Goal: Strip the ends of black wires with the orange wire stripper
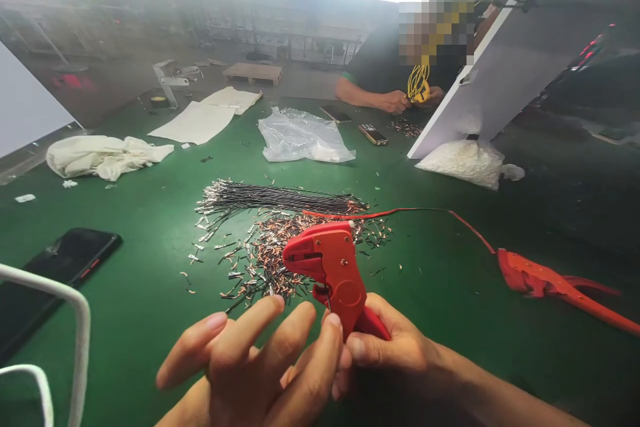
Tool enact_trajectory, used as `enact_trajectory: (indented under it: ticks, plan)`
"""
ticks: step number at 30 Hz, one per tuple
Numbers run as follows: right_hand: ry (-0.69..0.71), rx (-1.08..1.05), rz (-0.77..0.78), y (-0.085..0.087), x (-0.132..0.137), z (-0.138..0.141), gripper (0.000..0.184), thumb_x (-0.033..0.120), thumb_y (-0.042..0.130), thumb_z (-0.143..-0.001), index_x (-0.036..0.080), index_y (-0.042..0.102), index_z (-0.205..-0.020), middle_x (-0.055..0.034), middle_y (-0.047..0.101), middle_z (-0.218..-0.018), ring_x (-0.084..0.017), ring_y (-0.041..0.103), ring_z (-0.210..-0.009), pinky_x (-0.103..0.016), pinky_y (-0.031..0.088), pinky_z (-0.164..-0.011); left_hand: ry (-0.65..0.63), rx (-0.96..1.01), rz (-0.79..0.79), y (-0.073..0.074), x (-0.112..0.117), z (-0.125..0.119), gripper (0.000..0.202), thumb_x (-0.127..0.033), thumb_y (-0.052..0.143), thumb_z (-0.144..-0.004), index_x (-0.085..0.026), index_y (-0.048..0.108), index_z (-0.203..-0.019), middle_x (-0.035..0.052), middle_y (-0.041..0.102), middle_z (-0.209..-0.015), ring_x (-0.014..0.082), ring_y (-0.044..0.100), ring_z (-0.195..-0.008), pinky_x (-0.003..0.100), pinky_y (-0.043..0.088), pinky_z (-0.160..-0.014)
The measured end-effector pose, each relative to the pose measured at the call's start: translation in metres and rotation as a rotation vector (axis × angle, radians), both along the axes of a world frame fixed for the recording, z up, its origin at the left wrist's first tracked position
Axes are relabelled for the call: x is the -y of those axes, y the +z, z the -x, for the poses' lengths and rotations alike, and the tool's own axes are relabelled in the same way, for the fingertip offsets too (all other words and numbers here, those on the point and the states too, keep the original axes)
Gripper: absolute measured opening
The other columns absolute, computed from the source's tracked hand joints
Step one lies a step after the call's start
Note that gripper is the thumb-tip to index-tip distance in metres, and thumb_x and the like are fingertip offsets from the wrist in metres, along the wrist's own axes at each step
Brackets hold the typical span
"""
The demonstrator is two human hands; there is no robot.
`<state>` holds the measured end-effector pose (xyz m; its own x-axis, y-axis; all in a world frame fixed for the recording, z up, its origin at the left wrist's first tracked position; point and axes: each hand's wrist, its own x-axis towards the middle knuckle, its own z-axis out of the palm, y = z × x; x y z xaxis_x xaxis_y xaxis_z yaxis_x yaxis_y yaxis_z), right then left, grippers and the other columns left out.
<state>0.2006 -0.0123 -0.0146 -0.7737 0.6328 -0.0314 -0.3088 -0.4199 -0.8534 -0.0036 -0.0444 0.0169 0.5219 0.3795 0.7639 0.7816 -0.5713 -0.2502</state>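
Observation:
My right hand point(387, 347) is wrapped round the handles of a red wire stripper point(343, 273), whose jaw end points up and to the left. A short piece of thin dark wire point(329, 303) shows just under the stripper's small side lever. My left hand point(265, 353) pinches this wire between thumb and forefinger, while its other fingers spread out to the left. Behind the stripper lies a heap of short wire scraps point(273, 247) with bare copper and metal ends. Beyond it is a bundle of black wires point(280, 197) with metal terminals at the left end.
Red-handled pliers point(545, 280) lie right, a red strip point(400, 211) leading to them. A black phone point(60, 273) and white bent tube point(83, 333) are left. Farther back are a clear plastic bag point(305, 137), white cloth point(105, 155), filled bag point(465, 161) and a co-worker holding yellow cable point(419, 83).

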Motion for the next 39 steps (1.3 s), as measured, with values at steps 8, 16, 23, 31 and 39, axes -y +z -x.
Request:
enact_trajectory:
  ticks: [8, 16, 23, 31, 39]
  plan:
    - [0.08, 0.072, 0.008, -0.005, 0.002, -0.002, 0.037, 0.047, 0.069, -0.083, 0.011, 0.066, -0.094, -0.0016, 0.056, -0.07, -0.012, 0.051, -0.058, -0.027, 0.044, -0.062, 0.046, 0.108, -0.016, -0.015, 0.003, 0.0, 0.027, -0.029, 0.06, -0.084, -0.045, 0.067, -0.104, -0.0106, 0.075, -0.079, 0.0163, 0.062, -0.081, 0.034, 0.028, -0.096]
    - [0.086, 0.045, 0.071, -0.003, 0.002, -0.003, 0.031, 0.041, 0.071, -0.082, 0.012, 0.064, -0.09, 0.0014, 0.05, -0.067, -0.009, 0.044, -0.056, -0.023, 0.04, -0.054, 0.022, 0.108, -0.02, -0.014, 0.006, -0.006, 0.039, -0.01, 0.047, -0.085, -0.039, 0.07, -0.096, -0.0097, 0.071, -0.068, 0.0153, 0.057, -0.08, 0.035, 0.026, -0.098]
    - [-0.007, 0.113, 0.18, -0.001, 0.003, -0.006, 0.041, 0.048, 0.077, -0.073, 0.016, 0.052, -0.079, 0.0077, 0.044, -0.052, -0.005, 0.038, -0.039, -0.016, 0.038, -0.038, -0.053, -0.055, 0.104, -0.007, 0.004, 0.01, 0.033, -0.018, 0.059, -0.085, -0.031, 0.068, -0.114, -0.0051, 0.075, -0.088, 0.0205, 0.057, -0.092, 0.035, 0.033, -0.086]
    - [-0.005, 0.164, 0.196, 0.001, -0.002, -0.009, 0.043, 0.053, 0.073, -0.076, 0.014, 0.054, -0.08, 0.0048, 0.055, -0.05, -0.008, 0.049, -0.034, -0.017, 0.044, -0.032, -0.031, 0.147, 0.161, -0.009, -0.003, 0.003, 0.025, -0.019, 0.063, -0.087, -0.03, 0.071, -0.108, -0.0032, 0.076, -0.082, 0.0208, 0.057, -0.087, 0.035, 0.03, -0.081]
    - [-0.077, 0.167, 0.171, -0.003, -0.001, -0.006, 0.04, 0.051, 0.069, -0.081, 0.016, 0.052, -0.072, 0.0048, 0.053, -0.047, -0.007, 0.047, -0.031, -0.016, 0.04, -0.03, 0.01, 0.584, 0.336, -0.012, -0.019, -0.012, 0.019, -0.019, 0.071, -0.081, -0.033, 0.073, -0.093, -0.0036, 0.071, -0.07, 0.0207, 0.056, -0.081, 0.036, 0.032, -0.078]
